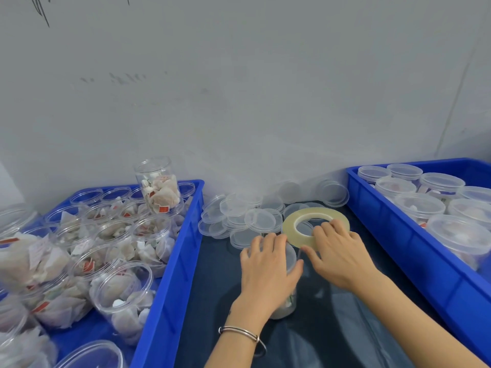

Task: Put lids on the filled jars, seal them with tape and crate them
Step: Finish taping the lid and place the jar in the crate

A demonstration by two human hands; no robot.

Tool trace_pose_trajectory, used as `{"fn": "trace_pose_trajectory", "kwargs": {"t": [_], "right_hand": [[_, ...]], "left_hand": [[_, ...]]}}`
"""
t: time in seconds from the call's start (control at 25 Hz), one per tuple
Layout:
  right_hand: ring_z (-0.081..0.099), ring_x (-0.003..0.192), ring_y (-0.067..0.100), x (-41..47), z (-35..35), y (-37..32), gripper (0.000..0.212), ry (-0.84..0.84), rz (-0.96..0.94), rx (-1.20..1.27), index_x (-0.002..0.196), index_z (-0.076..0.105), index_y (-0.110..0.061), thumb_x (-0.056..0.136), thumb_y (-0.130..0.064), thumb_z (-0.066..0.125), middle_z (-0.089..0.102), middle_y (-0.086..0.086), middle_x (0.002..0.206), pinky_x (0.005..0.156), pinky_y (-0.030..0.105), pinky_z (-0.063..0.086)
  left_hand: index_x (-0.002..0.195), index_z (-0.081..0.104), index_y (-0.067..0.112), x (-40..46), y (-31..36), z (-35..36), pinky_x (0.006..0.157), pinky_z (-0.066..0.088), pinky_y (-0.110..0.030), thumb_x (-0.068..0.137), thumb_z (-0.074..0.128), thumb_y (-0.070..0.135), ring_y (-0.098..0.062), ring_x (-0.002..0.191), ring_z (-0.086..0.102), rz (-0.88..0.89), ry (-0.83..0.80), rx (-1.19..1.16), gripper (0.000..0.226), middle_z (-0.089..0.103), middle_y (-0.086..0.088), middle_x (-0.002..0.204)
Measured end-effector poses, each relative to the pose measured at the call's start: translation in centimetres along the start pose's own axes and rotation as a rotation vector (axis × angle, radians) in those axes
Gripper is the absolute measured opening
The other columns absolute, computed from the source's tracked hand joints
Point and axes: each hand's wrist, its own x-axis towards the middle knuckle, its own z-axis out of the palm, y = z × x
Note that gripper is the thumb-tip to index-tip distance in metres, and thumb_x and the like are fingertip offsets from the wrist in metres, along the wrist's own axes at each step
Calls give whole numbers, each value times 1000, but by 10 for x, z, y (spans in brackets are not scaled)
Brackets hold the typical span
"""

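Left hand is gripping the lidded jar mid-bench, steadying it for sealing. Right hand is grasping the tape roll just behind the jar, between both crates.

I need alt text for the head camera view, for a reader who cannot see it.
A person's left hand grips a lidded clear jar on a dark table while the right hand holds a tape roll beside it. Loose lids lie behind, between two blue crates of jars.
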Motion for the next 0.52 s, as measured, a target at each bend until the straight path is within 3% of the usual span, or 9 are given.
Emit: {"fn": "trace_pose_trajectory", "kwargs": {"t": [0.12,0.2,0.4,0.52], "right_hand": [[38,112,14,4,1,-6,35,-16,-34,5,95,41,-23,96,-54,27,49,-7,106,80,32,39],[38,109,13,3,0,-5,34,-1,-37,16,91,38,-23,96,-55,27,46,-8,100,77,31,37],[37,106,10,-5,-4,-4,35,19,-31,23,92,40,-25,95,-57,26,40,-11,95,77,29,37],[36,104,9,-13,-6,-3,35,44,-45,16,89,38,-26,94,-58,26,38,-13,92,73,27,34]], "left_hand": [[136,31,25,3,5,-3,107,19,-60,97,37,45,-17,139,17,-42,-140,-31,44,32,12,144],[132,32,23,3,18,0,105,14,-68,98,34,36,-23,144,9,-121,-135,-42,36,32,10,143],[118,48,25,-4,25,10,99,30,-50,95,38,40,-22,135,33,-130,144,-23,29,51,13,124],[94,61,25,-7,21,9,78,46,-44,80,63,38,-18,105,60,-31,297,-67,19,64,16,95]]}}
